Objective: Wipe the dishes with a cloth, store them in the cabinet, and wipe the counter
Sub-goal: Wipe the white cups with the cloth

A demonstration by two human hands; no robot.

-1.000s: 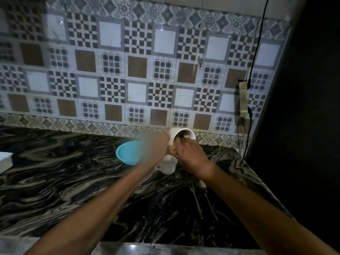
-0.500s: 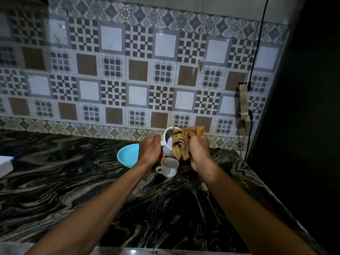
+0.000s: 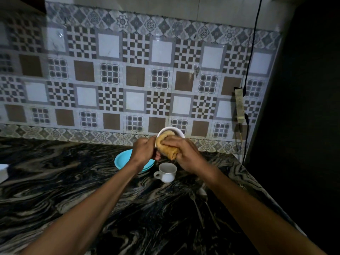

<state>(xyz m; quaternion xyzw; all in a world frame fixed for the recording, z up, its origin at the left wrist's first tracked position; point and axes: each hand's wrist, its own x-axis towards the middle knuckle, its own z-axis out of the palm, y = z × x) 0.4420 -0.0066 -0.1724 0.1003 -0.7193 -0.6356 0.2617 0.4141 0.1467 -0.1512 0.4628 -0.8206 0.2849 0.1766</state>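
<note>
My left hand (image 3: 144, 150) grips a white cup (image 3: 177, 132) held up above the counter, its mouth tilted toward the wall. My right hand (image 3: 185, 155) holds a tan cloth (image 3: 166, 146) bunched up and pressed over the cup's mouth and side. Most of the cup is hidden by the cloth and my fingers. Below my hands a second white cup (image 3: 166, 172) stands upright on the counter. Stacked blue plates (image 3: 122, 160) lie just left of it, partly behind my left wrist.
A fork (image 3: 196, 205) and a spoon (image 3: 205, 197) lie on the dark marbled counter (image 3: 64, 181) under my right forearm. A white object (image 3: 2, 172) sits at the far left edge. The tiled wall is close behind; a black cable (image 3: 248, 74) hangs at right.
The cloth was drawn out beside the cup, then my right hand pushed it back over the cup's mouth. Both hands stayed above the counter near the wall.
</note>
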